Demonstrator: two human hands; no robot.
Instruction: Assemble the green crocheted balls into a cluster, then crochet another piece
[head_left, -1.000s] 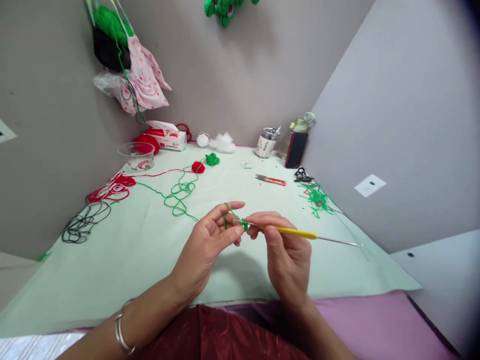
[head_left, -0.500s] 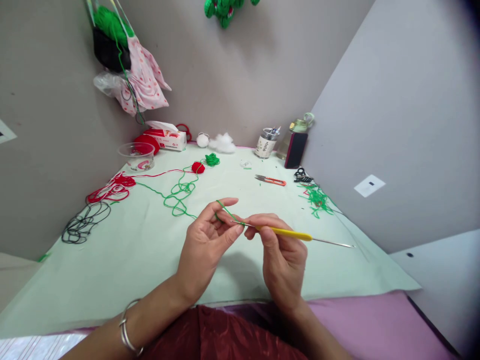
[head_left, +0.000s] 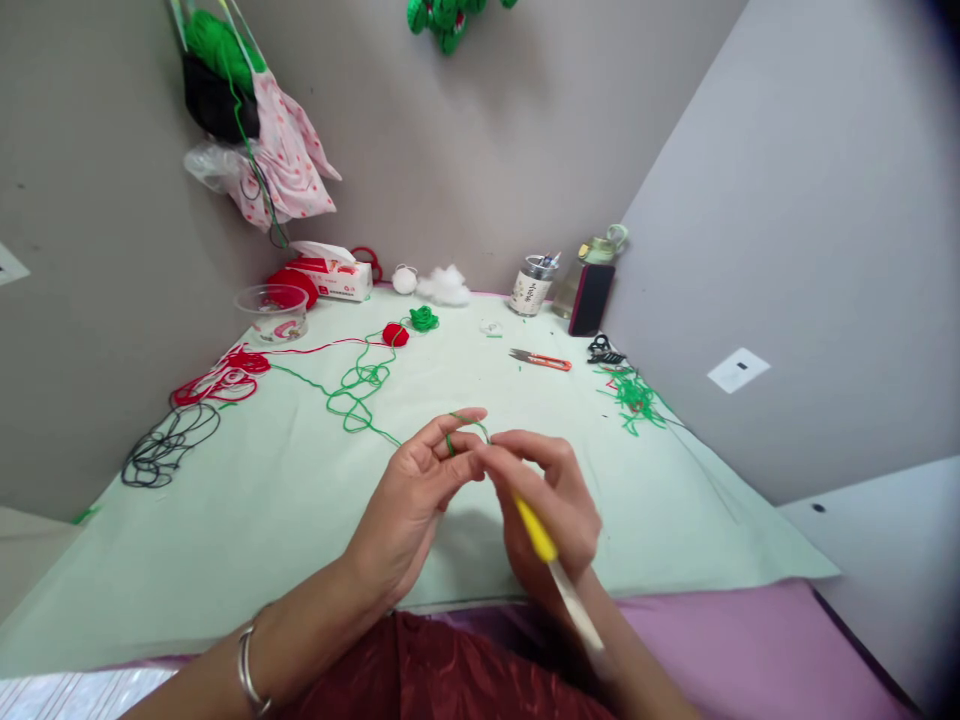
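Note:
Green yarn [head_left: 364,385] runs in loose loops over the pale cloth to my left hand [head_left: 416,490]. It passes round my left fingers, and the thumb and fingertips pinch it near the hook. My right hand [head_left: 551,500] is closed on a crochet hook with a yellow handle [head_left: 536,528]; the hook's rear end points down toward me and is blurred. Both hands' fingertips meet over the middle of the table. The small piece of work between them is mostly hidden by the fingers.
Red-handled snips [head_left: 541,359] lie beyond my hands. Green yarn scraps [head_left: 634,400] are at the right, dark yarn [head_left: 169,447] at the left. A clear bowl [head_left: 274,328], tissue box [head_left: 337,278], pen tin [head_left: 531,290] and phone [head_left: 591,300] stand at the back.
My right hand has turned, swinging the hook's rear end from pointing right to pointing down toward me. My left hand has shifted slightly right, and its raised finger is a little lower.

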